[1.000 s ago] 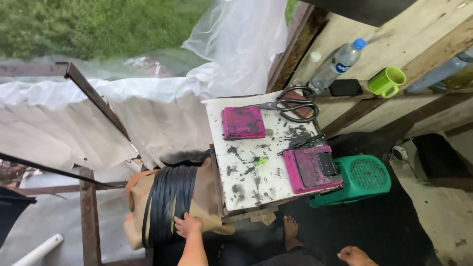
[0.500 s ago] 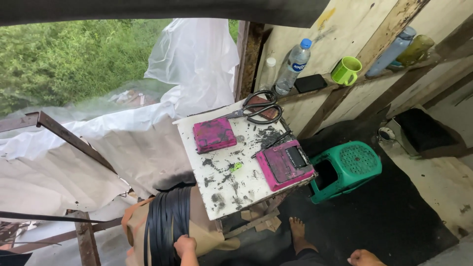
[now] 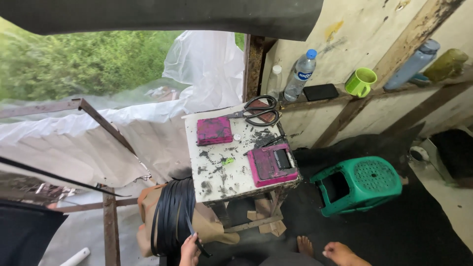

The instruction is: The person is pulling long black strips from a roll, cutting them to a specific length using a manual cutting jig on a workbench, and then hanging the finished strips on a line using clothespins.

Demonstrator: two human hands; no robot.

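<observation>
Shifting since half a second ago: our view is tilting down, so the white, black-smeared square worktable [image 3: 217, 162] is sitting lower and nearer. Left hand [image 3: 189, 250], below the table's near-left corner, is closing on a thin black strap end [image 3: 193, 235] coming off the coil of flat black strapping [image 3: 170, 216] on brown paper. Right hand [image 3: 342, 253], below the table's near-right corner, is hanging loosely open, holding nothing. We are judging that a hard tug could unspool the coil or snag the table leg; black-handled scissors [image 3: 256, 111] are lying at its far edge.
</observation>
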